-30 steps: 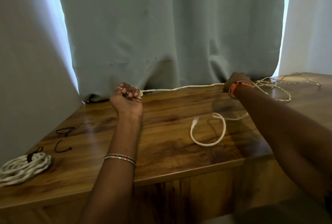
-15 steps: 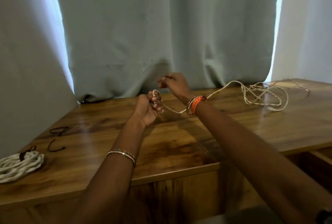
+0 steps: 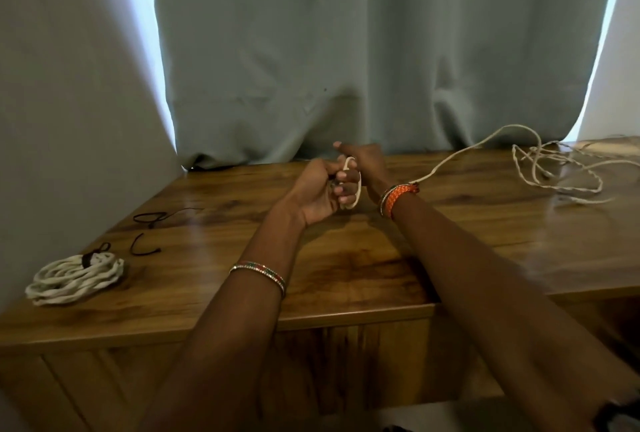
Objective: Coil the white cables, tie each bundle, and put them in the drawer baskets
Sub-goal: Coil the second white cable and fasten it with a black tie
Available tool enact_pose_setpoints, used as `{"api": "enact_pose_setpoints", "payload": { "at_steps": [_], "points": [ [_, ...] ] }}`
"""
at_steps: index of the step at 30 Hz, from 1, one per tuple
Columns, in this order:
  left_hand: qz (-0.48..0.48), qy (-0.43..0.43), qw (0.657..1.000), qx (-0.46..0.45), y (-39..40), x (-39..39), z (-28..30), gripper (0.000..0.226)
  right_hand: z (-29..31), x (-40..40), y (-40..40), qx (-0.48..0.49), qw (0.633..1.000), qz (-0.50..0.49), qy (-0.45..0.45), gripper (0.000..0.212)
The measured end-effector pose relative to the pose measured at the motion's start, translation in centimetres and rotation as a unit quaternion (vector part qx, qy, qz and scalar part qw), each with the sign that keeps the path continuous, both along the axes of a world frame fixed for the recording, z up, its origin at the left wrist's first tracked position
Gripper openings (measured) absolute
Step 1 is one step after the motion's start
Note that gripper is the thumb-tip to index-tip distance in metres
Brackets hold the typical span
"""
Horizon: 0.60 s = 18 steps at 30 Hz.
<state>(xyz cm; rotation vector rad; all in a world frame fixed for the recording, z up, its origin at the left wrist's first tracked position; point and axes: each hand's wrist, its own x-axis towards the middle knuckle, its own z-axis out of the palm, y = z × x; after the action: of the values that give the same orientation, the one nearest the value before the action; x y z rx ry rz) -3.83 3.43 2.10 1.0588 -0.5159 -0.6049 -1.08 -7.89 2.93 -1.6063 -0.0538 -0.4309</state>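
Grey curtains [image 3: 311,51] hang behind the wooden cabinet top [image 3: 346,269] where I work, daylight showing at their edges. Far to the left of my fingers, near the cabinet's front edge, lies a finished white bundle [image 3: 74,280], coiled flat and tied with a dark tie [image 3: 88,258]. Just beyond it, still well left of my fingers, two loose dark ties [image 3: 152,224] rest on the wood. My left hand [image 3: 320,191] is raised over the middle of the top, fingers curled tight around a small loop of the white cable [image 3: 353,186]. My right hand [image 3: 363,163] sits just behind and touching it, fingers curled around the same loop with the thumb sticking out to the left; an orange bracelet [image 3: 398,196] circles that wrist. From my right fingers the cable runs off to the right, rising clear of the wood, then drops into a loose tangle [image 3: 561,168] well apart from my hands near the right end of the top.
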Motion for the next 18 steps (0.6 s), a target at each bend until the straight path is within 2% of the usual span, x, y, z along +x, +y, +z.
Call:
{"api": "enact_pose_setpoints", "payload": {
  "at_steps": [3,5,7,9,13,16,18],
  "points": [
    [-0.060,-0.049,0.997,-0.001,0.4,-0.5,0.2,0.024,-1.6,-0.3,0.1,0.007,0.998,0.035,0.048,0.031],
    [-0.064,-0.057,0.996,-0.021,0.6,-0.8,0.2,0.024,-2.5,-0.3,-0.2,-0.139,0.989,0.035,0.031,0.025],
    [-0.029,-0.060,0.996,-0.056,0.6,-0.6,0.2,0.026,-3.2,-0.3,-0.1,-0.321,0.947,-0.009,0.029,0.011],
    [0.021,-0.065,0.992,-0.106,0.5,-0.2,0.3,0.027,-3.7,-0.5,0.5,-0.432,0.899,-0.072,0.017,0.024],
    [0.094,-0.046,0.976,-0.189,1.1,0.5,0.5,0.026,-4.0,-3.9,2.4,-0.510,0.854,-0.097,-0.034,0.032],
    [0.144,-0.050,0.972,-0.179,2.2,1.1,0.7,0.027,-4.3,-6.1,2.4,-0.553,0.821,-0.112,-0.088,0.031],
    [0.169,-0.066,0.973,-0.139,2.7,1.5,0.5,0.027,-4.1,-7.7,2.2,-0.553,0.816,-0.133,-0.105,0.036]
  ]
}}
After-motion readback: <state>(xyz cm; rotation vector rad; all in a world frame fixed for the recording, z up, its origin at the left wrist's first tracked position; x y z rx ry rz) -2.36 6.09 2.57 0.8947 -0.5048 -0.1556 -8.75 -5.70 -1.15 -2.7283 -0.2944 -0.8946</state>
